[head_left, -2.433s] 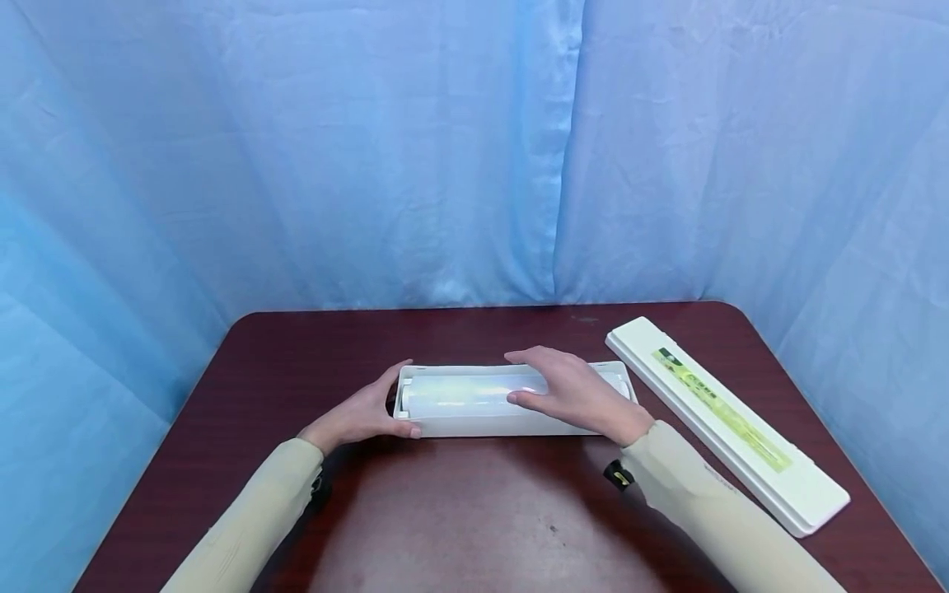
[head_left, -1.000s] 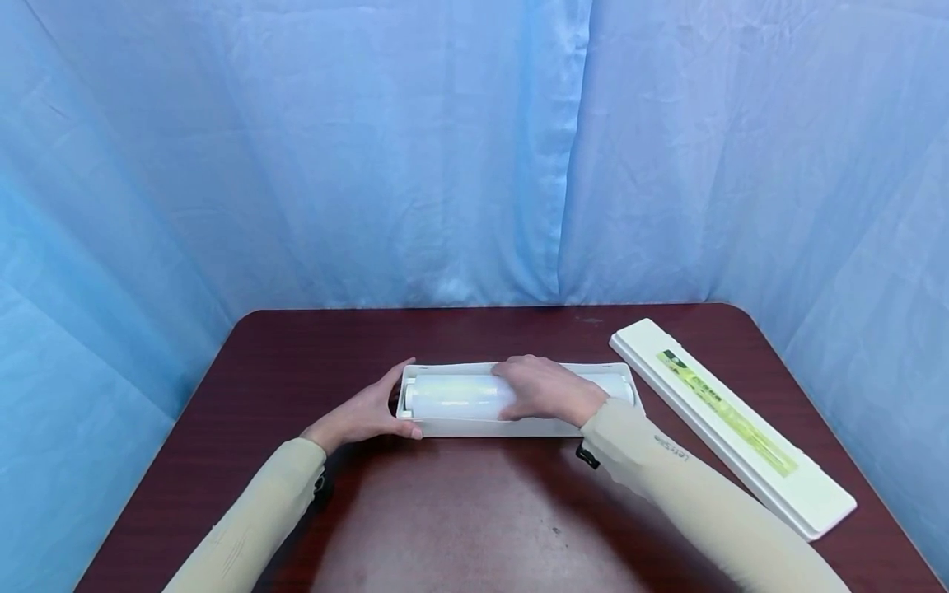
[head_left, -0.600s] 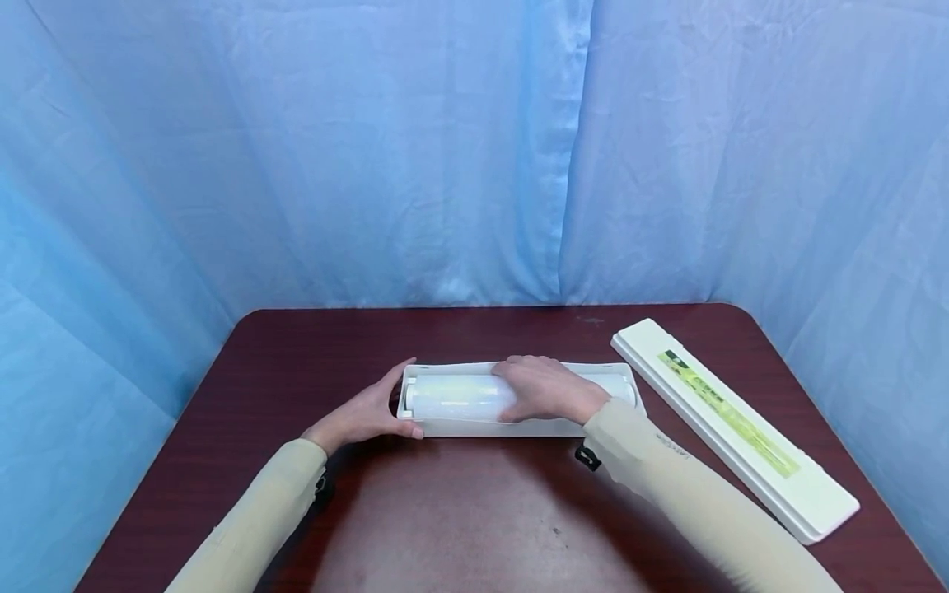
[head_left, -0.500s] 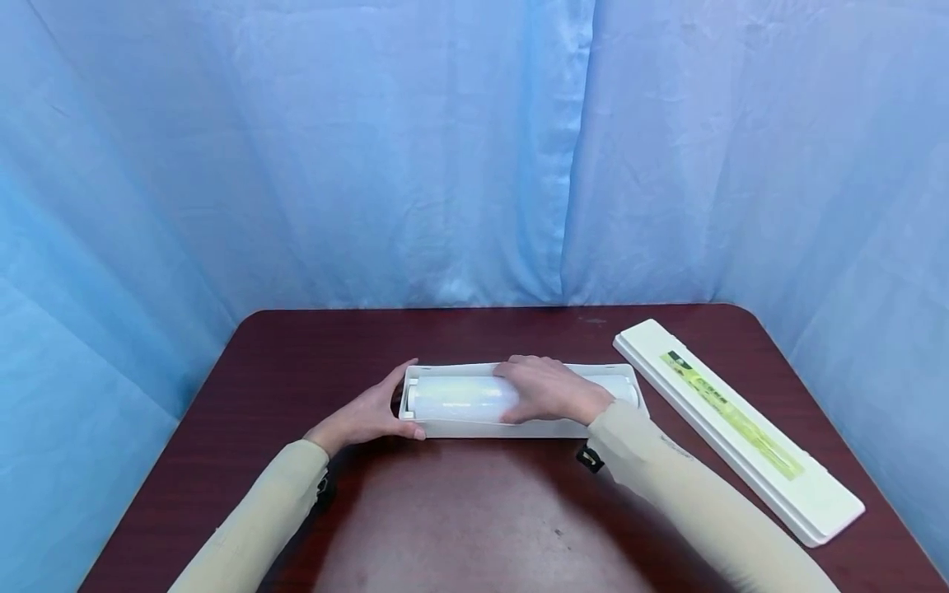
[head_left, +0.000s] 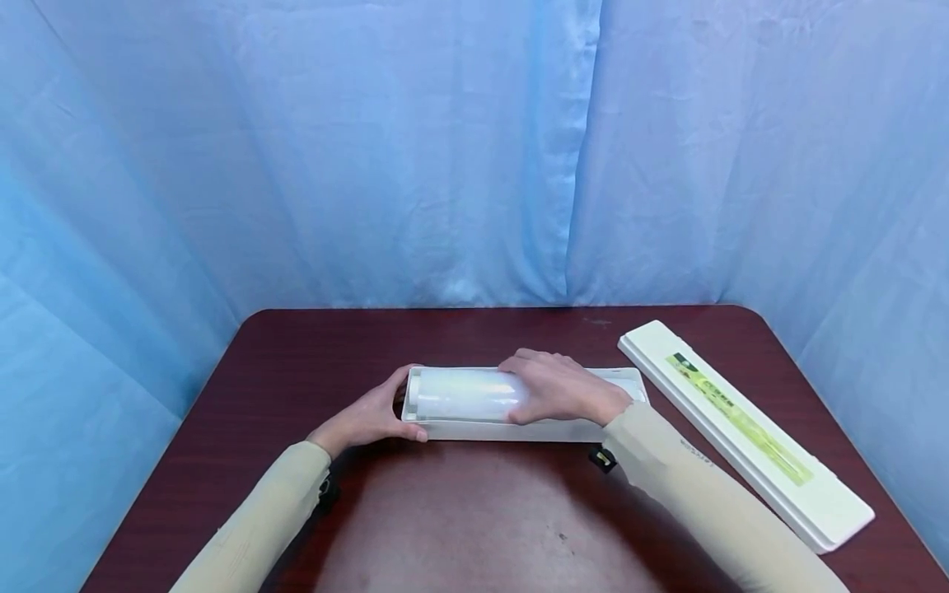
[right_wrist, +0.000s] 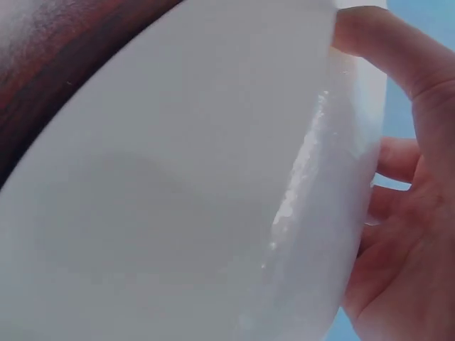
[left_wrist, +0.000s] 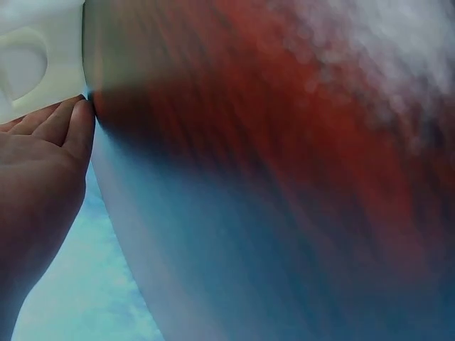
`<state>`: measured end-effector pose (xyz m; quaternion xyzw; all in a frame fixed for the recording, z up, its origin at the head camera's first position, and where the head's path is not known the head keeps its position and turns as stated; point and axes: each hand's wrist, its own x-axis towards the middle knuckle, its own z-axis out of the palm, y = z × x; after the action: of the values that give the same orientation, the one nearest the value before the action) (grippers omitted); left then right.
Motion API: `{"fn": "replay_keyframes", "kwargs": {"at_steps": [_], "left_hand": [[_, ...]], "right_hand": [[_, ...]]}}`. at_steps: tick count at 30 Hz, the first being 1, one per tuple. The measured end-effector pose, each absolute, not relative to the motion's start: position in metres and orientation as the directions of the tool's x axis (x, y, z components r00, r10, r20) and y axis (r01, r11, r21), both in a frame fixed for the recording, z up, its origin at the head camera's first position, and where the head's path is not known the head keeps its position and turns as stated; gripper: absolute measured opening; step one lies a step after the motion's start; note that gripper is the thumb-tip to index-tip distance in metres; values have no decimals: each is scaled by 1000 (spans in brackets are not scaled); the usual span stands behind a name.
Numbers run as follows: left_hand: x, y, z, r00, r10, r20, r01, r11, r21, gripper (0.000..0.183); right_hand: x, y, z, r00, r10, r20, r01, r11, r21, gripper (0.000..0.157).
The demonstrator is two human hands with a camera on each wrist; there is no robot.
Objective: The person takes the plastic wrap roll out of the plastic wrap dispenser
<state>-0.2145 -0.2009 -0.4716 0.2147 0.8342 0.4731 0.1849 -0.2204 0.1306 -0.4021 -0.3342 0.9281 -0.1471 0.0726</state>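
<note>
A long white box (head_left: pixel 511 431) lies lengthwise on the table with its top off. Inside is a roll of clear plastic film (head_left: pixel 467 394), probably cling film. My left hand (head_left: pixel 366 422) grips the box's left end, thumb on the front wall and fingers behind; the left wrist view shows the fingers against that end wall (left_wrist: pixel 65 50). Over the box's right half, my right hand (head_left: pixel 559 387) holds the roll from above, thumb on the near side. In the right wrist view the shiny film (right_wrist: pixel 330 185) rises above the box's wall (right_wrist: pixel 156 142). My right hand hides the roll's middle.
The white lid (head_left: pixel 712 403), with a yellow-green label, lies slanted at the right of the dark red table (head_left: pixel 460 527), its upper end close to the box. Blue curtains (head_left: pixel 415 165) hang behind and at both sides.
My right hand came down from above and took hold of the roll. Since half a second ago the hand and roll have risen slightly in the box. My left hand kept its grip.
</note>
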Motion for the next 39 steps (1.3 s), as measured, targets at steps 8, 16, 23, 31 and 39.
{"fn": "replay_keyframes", "kwargs": {"at_steps": [8, 16, 23, 31, 39], "left_hand": [[-213, -199, -470, -844, 525, -108, 181, 468, 865, 107], [-212, -198, -469, -842, 528, -110, 188, 479, 857, 109], [-211, -198, -467, -846, 521, -114, 183, 484, 856, 113], [-210, -198, -467, -870, 478, -122, 188, 549, 814, 115], [-210, -196, -465, -863, 495, -100, 215, 539, 815, 103]], "right_hand": [[-217, 138, -394, -759, -648, 68, -623, 692, -365, 61], [-215, 142, -393, -736, -655, 168, -661, 644, -384, 64], [-212, 143, -384, -753, -620, 221, -652, 657, -378, 67], [-204, 148, -374, -771, -570, 284, -636, 674, -375, 72], [-194, 160, -363, -799, -496, 340, -599, 700, -388, 72]]}}
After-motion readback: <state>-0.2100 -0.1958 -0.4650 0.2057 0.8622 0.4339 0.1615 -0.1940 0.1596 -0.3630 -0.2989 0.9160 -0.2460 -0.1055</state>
